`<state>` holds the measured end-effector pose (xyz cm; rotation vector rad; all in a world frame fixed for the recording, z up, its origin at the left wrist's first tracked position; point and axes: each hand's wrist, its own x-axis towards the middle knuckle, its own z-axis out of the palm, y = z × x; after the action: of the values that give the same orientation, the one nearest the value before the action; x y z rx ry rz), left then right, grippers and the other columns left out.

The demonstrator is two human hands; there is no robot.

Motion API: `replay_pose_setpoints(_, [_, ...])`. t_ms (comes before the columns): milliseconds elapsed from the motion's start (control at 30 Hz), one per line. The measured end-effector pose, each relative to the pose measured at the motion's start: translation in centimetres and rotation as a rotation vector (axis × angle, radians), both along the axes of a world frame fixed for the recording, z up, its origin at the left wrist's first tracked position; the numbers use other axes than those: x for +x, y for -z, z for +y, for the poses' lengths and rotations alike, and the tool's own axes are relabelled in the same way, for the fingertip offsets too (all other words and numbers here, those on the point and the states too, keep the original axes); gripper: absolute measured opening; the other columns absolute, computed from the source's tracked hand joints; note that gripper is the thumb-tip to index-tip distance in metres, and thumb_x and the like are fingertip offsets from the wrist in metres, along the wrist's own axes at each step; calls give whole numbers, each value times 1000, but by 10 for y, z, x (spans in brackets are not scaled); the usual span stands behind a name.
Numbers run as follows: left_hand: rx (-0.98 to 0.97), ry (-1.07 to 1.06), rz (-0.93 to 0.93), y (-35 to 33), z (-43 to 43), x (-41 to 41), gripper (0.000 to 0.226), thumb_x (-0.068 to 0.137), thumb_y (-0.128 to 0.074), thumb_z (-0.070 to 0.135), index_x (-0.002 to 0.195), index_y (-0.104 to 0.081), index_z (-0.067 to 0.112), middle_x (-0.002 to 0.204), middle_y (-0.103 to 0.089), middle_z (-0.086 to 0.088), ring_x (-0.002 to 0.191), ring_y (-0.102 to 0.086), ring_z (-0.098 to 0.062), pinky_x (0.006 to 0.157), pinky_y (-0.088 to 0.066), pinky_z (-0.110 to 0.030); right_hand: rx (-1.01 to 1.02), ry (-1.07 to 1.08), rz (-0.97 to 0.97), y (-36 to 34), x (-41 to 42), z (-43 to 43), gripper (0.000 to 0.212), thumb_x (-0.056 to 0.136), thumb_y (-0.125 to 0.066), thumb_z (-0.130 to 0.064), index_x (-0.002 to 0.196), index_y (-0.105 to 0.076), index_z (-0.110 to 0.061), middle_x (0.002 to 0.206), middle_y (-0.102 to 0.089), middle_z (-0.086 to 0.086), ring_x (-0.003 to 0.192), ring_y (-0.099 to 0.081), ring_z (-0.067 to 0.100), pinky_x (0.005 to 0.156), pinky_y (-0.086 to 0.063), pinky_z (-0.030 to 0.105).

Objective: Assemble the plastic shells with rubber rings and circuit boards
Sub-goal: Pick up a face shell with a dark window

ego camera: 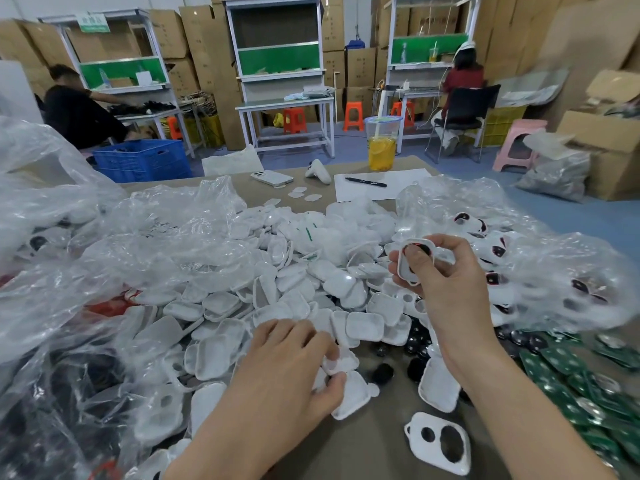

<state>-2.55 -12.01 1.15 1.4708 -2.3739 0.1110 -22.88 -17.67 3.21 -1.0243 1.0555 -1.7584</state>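
Plastic shells [294,299] lay heaped across the middle of the table [374,452], between clear bags [138,244] on the left and green circuit boards [568,382] at the right edge. The right hand [446,271] gripped the held shell [414,261] above the heap, thumb pressed on a dark insert; this was judged the seating step. The left hand [287,368] pinched the next shell [341,362] at the heap's near edge. The next move would call for firm, even thumb pressure. Open room lay only on the bare near strip around a two-hole shell [438,441].
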Motion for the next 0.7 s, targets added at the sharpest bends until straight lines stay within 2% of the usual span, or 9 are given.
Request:
replay_pose_setpoints(133, [-22,-39,-4,1,1,0,22,79,-49,45,84,-65,31,84,-59,17,81,-62,-11,83,-54,-33,-11,-28,-1,2,0,-2,12,97,-63,-10,101,-54,-17,83,-78,4,78,-76,18,62,-55,17])
replay_pose_setpoints(333, [-64,-7,13,2,1,-1,27,84,-48,41,100,-68,32,100,-62,15,94,-61,-12,92,-49,-33,-24,-49,17,4,3,-4,13,98,-61,-11,100,-53,-20,83,-78,3,76,-76,17,62,-55,16])
replay_pose_setpoints(433, [-133,90,43,-1,3,-6,25,90,-50,44,103,-67,32,104,-60,13,97,-57,-12,93,-41,-32,-22,-54,22,6,2,-5,12,98,-62,-12,101,-53,-19,84,-78,3,77,-76,18,64,-56,18])
replay_pose_setpoints(533, [-183,183,-32,3,6,-18,30,89,-52,55,95,-73,34,96,-62,12,92,-61,-14,91,-37,-34,-3,-101,-13,7,2,-5,12,98,-61,-10,102,-52,-16,85,-78,7,79,-76,21,66,-57,21])
replay_pose_setpoints(600, [-192,185,-95,5,6,-27,37,84,-50,61,86,-76,34,88,-64,13,85,-64,-14,89,-36,-33,31,-134,-18,9,3,-6,13,97,-62,-10,103,-51,-13,86,-78,9,84,-76,23,70,-59,30])
replay_pose_setpoints(700, [-194,183,-121,5,3,-33,26,77,-62,54,72,-76,32,76,-65,13,75,-67,-14,83,-37,-32,86,-139,64,10,4,-8,16,95,-66,-18,104,-54,-14,93,-78,8,95,-73,25,88,-55,46])
